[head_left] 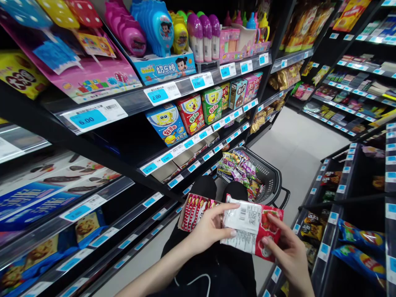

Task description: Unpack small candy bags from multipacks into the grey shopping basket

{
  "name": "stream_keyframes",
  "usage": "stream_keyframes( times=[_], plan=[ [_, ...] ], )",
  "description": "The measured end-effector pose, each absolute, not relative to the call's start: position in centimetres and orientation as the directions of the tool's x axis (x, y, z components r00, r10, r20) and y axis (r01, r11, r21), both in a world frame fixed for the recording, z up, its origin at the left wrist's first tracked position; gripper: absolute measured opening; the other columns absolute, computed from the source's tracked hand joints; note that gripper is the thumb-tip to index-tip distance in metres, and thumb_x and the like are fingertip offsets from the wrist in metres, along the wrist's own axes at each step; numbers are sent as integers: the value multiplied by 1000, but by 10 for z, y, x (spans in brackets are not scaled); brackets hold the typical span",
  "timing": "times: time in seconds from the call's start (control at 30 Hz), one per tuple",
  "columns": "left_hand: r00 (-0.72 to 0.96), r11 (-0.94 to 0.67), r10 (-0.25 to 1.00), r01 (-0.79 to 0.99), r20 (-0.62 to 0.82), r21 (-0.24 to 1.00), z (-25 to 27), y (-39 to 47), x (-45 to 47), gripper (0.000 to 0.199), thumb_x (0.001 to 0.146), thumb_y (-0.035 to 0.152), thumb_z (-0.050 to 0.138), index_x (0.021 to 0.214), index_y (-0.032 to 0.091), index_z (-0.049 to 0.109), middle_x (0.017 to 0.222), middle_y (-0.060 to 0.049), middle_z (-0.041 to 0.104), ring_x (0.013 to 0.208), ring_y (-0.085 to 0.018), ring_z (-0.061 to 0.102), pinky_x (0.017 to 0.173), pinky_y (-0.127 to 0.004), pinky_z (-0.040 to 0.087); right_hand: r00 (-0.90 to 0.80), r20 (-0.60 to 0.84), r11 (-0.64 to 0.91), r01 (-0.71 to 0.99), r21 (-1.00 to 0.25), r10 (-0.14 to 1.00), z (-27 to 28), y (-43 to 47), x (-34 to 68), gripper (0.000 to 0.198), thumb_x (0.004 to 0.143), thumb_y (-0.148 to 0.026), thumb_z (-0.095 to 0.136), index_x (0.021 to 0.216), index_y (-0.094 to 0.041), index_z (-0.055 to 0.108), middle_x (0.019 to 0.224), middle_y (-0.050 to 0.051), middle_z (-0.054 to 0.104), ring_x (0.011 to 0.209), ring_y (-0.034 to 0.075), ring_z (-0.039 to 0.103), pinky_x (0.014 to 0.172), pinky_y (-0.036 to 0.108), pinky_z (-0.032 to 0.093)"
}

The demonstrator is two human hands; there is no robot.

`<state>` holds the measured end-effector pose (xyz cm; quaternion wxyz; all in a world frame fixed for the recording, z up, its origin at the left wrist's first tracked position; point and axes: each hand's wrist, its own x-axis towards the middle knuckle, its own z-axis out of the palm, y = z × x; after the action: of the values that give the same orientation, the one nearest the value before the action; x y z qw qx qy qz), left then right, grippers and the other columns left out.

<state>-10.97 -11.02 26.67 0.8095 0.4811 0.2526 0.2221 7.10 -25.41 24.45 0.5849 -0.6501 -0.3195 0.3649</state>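
Observation:
Between my two hands is a red and white snack packet (pixel 247 218), its back with barcode and small print turned up. My left hand (pixel 213 225) pinches the packet's left end, thumb and fingers on its white side. My right hand (pixel 286 243) grips the red end, where strawberries are printed. On my lap, just left of my left hand, rests an open box (pixel 198 210) filled with a row of red-striped packets. Beyond my knees a grey shopping basket (pixel 269 177) stands on the floor, holding many small colourful snack packets (pixel 238 167).
At left, black shelves carry boxed sweets (pixel 167 121), toy-shaped candies (pixel 157 29) and price tags (pixel 159 95). A low rack with bagged snacks (pixel 361 247) borders the right side. The pale floor aisle (pixel 287 132) runs between them toward further shelving (pixel 349 90).

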Motion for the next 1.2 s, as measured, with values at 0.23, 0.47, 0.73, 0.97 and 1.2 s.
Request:
stream_keyframes(
  times=[0.23, 0.47, 0.73, 0.97, 1.2],
  plan=[
    [680, -174, 728, 66, 83, 983, 271, -103, -117, 34, 69, 36, 77, 98, 17, 76, 81, -9, 72, 63, -16, 63, 56, -25, 50, 501, 321, 31, 504, -863, 804, 246, -250, 79, 25, 76, -26, 72, 101, -26, 75, 91, 5, 77, 70, 20, 71, 60, 25, 57],
    [593, -505, 696, 2, 406, 863, 283, -105, -111, 14, 81, 27, 67, 79, 17, 77, 71, -6, 71, 59, -14, 64, 53, -21, 48, 498, 434, 75, 588, -805, 751, 259, -241, 68, 9, 82, -21, 65, 80, -25, 72, 72, -1, 73, 61, 14, 68, 57, 18, 52],
    [563, -342, 796, 113, 223, 933, 294, -111, -105, 15, 82, 17, 63, 69, 16, 70, 67, -3, 68, 63, -14, 62, 60, -21, 45, 599, 205, -65, 398, -915, 774, 276, -236, 55, 21, 85, -32, 59, 68, -21, 62, 57, -3, 60, 49, 11, 54, 47, 17, 42],
    [793, -237, 609, 190, -6, 953, 302, -95, -125, 17, 78, 23, 67, 95, 19, 69, 84, -2, 67, 64, -12, 56, 58, -21, 44, 611, -163, -156, -65, -986, 774, 273, -235, 60, 25, 79, -41, 66, 69, -19, 59, 61, -2, 57, 55, 12, 50, 49, 19, 41],
    [749, 352, 627, -29, -213, 936, 292, -99, -121, 43, 59, 17, 80, 95, 19, 56, 80, 0, 62, 67, -13, 59, 57, -21, 48, 663, -35, -84, 42, -996, 748, 258, -235, 67, 20, 77, -39, 69, 70, -20, 63, 64, -1, 62, 57, 12, 55, 51, 18, 44]
  ],
)
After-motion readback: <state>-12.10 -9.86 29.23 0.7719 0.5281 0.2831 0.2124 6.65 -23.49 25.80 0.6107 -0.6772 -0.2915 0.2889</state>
